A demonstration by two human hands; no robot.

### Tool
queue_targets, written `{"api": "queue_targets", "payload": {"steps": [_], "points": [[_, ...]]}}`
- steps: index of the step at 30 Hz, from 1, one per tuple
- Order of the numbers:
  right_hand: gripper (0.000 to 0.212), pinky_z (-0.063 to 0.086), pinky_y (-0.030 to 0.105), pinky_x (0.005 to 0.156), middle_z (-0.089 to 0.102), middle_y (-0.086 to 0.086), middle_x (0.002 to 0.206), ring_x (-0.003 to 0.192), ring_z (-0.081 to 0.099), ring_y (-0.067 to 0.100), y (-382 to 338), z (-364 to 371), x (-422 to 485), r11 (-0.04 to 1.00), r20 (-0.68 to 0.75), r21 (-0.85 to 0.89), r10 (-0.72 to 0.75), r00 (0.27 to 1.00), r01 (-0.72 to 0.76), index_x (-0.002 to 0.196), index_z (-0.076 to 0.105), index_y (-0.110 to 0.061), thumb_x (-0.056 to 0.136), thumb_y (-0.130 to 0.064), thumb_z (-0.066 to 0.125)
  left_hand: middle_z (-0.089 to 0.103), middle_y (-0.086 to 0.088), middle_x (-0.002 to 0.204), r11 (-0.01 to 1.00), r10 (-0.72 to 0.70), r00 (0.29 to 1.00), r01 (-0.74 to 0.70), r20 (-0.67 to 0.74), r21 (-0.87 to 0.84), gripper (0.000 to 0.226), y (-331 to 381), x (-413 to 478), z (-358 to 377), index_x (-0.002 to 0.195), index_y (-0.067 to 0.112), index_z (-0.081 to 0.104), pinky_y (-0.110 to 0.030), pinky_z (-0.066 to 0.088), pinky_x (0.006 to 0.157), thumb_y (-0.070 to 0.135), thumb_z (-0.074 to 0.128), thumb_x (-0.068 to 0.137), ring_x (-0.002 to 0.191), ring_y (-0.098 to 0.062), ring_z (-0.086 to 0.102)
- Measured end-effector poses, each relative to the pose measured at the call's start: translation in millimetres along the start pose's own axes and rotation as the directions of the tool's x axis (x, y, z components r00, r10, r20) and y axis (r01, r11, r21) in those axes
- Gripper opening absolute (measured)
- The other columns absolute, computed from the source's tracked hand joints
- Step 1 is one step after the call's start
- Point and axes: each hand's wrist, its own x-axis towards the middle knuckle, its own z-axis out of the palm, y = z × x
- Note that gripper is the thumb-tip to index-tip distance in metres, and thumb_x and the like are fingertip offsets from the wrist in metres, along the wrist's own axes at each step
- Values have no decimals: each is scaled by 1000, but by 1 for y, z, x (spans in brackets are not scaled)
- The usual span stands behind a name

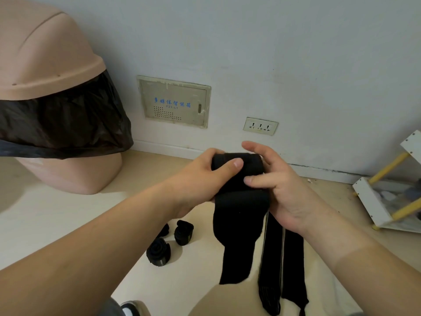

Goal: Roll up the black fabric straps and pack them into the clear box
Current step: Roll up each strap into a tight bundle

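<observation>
**A:** How far along?
**B:** About three rolls (159,249) lie on the floor (68,213). The left hand (205,176) and right hand (280,185) hold a half-rolled strap (239,169) in mid-air, fingers (257,180) curled round it.
**A:** What's left?
**B:** The loose straps (271,258), then packing. No box is in view.

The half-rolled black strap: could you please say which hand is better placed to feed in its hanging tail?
Probably the right hand: its thumb presses the half-rolled black strap where the tail leaves the roll, while the left hand grips the roll's end and steadies it.
</observation>
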Motion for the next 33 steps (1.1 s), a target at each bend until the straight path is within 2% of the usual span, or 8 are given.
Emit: {"api": "queue_targets", "payload": {"steps": [3,5,8,12,20,23,29,33], "points": [[38,55,41,101,73,11,135,126,70,31,-7,7,-4,992,24,41,120,993,-121,137,70,-23,102,-36,62,71,-4,114,993,115,993,-114,-18,19,29,1,0,-2,126,27,60,-44,64,93,29,72,100,101,-16,74],[58,53,39,102,75,7,134,127,71,25,-7,9,-7,979,59,-40,200,978,-198,140,69,-23,107,-62,40,70,-2,114,983,179,984,-179,-8,39,31,0,-2,-1,126,30,60,-39,66,88,24,74,99,98,-12,74],[68,54,36,94,76,4,132,123,73,22,-6,13,-7,973,69,-89,221,973,-214,141,66,-26,103,-72,33,69,-5,117,971,233,972,-233,8,56,34,-3,-4,2,129,33,56,-41,66,88,24,73,100,105,-22,74],[68,53,44,106,75,6,133,123,72,25,-4,12,-7,972,23,-105,212,977,-208,143,63,-26,99,-75,45,67,-6,117,963,238,970,-242,47,117,37,-3,-5,7,135,33,46,-33,65,85,33,66,103,102,-17,73],[58,57,42,100,75,9,132,122,73,26,-6,13,-15,982,-18,65,180,984,-178,141,65,-22,95,-57,63,64,6,121,947,235,971,-237,35,218,52,-3,-3,16,137,41,40,-44,56,103,69,43,93,116,-14,66],[56,59,46,102,75,9,132,121,73,27,-3,14,-15,986,-51,110,130,990,-124,139,63,-20,90,-45,71,63,8,125,974,158,987,-160,25,162,42,1,-3,14,138,42,42,-36,53,105,67,35,105,119,-9,63],[33,65,39,78,76,4,119,102,76,23,0,10,-8,998,-123,48,33,992,-27,123,67,-31,99,-8,68,75,2,119,997,-82,996,82,-28,-9,53,1,-1,9,137,31,55,-38,62,93,66,58,98,105,-17,77],[49,60,38,88,77,1,110,103,73,22,3,9,-3,998,-96,49,-24,995,29,113,70,-31,93,13,64,80,3,116,988,-147,989,146,-19,-42,73,-5,4,5,131,28,64,-46,62,97,81,64,81,102,-19,79]]}}
